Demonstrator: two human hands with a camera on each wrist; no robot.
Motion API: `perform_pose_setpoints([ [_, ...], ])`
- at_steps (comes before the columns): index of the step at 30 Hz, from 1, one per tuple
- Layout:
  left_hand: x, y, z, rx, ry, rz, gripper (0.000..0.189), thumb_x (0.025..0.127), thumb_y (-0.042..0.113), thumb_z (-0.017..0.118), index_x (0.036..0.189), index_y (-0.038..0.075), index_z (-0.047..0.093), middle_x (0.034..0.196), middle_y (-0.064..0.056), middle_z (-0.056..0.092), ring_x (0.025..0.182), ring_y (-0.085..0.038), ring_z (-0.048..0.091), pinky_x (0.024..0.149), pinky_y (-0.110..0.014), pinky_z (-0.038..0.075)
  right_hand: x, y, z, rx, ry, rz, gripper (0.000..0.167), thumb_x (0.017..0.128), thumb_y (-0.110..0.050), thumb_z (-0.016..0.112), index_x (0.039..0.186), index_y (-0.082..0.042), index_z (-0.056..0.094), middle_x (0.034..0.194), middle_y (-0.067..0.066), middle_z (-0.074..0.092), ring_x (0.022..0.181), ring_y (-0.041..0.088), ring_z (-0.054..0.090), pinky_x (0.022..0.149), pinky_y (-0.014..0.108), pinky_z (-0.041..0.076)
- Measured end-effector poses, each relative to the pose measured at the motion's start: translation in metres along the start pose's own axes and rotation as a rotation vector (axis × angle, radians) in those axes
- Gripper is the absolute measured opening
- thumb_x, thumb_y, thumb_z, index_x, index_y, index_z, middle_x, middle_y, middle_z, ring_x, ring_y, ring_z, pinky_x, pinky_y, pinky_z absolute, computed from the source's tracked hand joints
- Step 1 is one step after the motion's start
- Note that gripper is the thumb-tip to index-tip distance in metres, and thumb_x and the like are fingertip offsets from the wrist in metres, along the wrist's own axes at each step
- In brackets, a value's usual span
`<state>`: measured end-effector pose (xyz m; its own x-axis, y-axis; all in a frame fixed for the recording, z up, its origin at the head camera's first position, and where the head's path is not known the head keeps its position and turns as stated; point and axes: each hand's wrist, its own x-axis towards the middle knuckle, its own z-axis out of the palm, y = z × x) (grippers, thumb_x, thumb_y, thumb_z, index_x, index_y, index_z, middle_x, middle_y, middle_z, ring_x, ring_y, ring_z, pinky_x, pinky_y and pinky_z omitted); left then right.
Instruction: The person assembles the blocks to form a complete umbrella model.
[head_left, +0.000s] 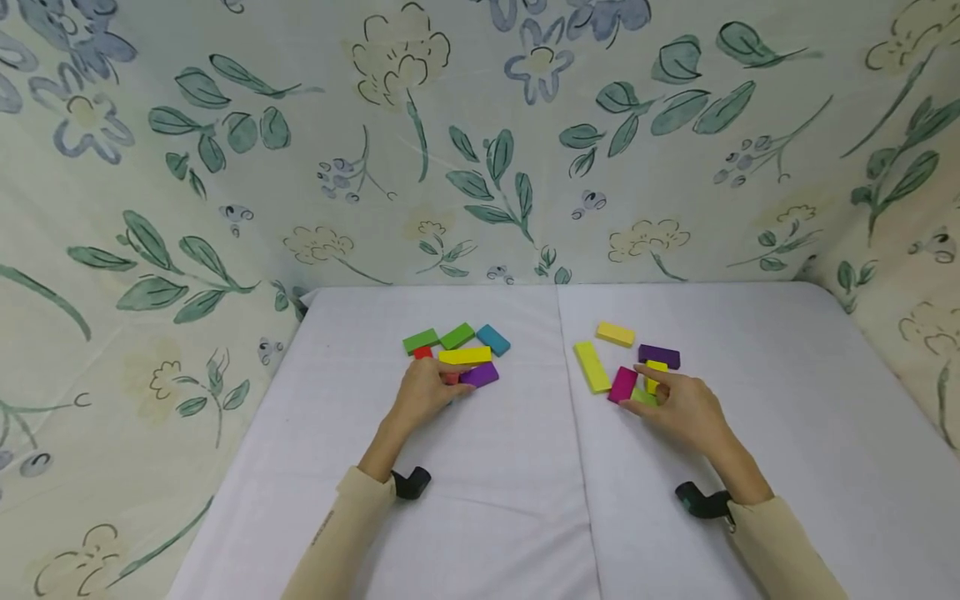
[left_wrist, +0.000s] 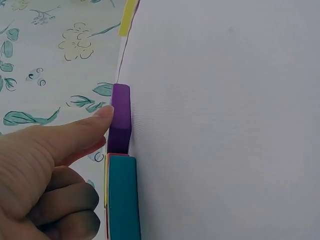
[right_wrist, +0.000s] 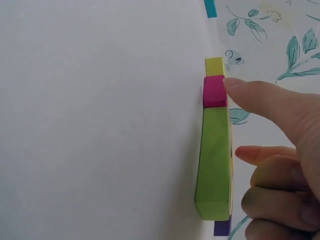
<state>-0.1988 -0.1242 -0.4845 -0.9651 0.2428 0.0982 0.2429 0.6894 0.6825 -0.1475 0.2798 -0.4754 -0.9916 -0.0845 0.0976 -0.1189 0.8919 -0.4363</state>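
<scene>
My left hand [head_left: 427, 387] is among the left group of blocks, thumb and index finger pinching a purple block [head_left: 482, 375]. In the left wrist view the thumb lies against that purple block [left_wrist: 120, 117], beside a teal block [left_wrist: 123, 197]. A yellow block [head_left: 465, 356] and partly covered red blocks [head_left: 423, 352] lie around these fingers. At the right group, my right hand [head_left: 686, 408] pinches a magenta block [head_left: 622, 385] between thumb and index finger. A lime green block [right_wrist: 214, 160] sits next to the magenta one, and a small yellow block [head_left: 656, 367] is partly under the hand.
Two green blocks [head_left: 457, 336] and a blue block [head_left: 493, 340] lie behind the left group. A long yellow-green block [head_left: 592, 367], a yellow-orange block [head_left: 615, 334] and a dark purple block [head_left: 659, 357] surround the right group. White cloth [head_left: 495, 483] covers the table; floral fabric [head_left: 480, 125] hangs behind.
</scene>
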Motion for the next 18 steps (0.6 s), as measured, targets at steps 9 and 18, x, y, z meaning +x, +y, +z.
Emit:
perform_pose_setpoints([
  [9,0.0022,0.0014,0.0028,0.015,0.014,-0.019,0.039,0.079,0.025,0.092,0.113,0.009,0.081,0.059,0.003,0.044,0.056,-0.01,0.038,0.051,-0.021,0.024,0.0061,0.001,0.0028,-0.004,-0.042,0.051,0.068,0.079,-0.037,0.089,0.132,-0.002,0.067,0.062,-0.001,0.038,0.057,0.015,0.035,0.053,0.026,0.024],
  [18,0.0028,0.0017,0.0063,0.019,0.002,-0.013,0.038,0.081,0.025,0.09,0.115,0.009,0.081,0.06,0.002,0.046,0.055,-0.012,0.04,0.052,-0.021,0.027,0.0076,0.0036,0.0044,0.041,-0.051,0.026,0.068,0.079,-0.033,0.089,0.133,0.002,0.066,0.062,-0.002,0.035,0.057,0.014,0.033,0.054,0.025,0.024],
])
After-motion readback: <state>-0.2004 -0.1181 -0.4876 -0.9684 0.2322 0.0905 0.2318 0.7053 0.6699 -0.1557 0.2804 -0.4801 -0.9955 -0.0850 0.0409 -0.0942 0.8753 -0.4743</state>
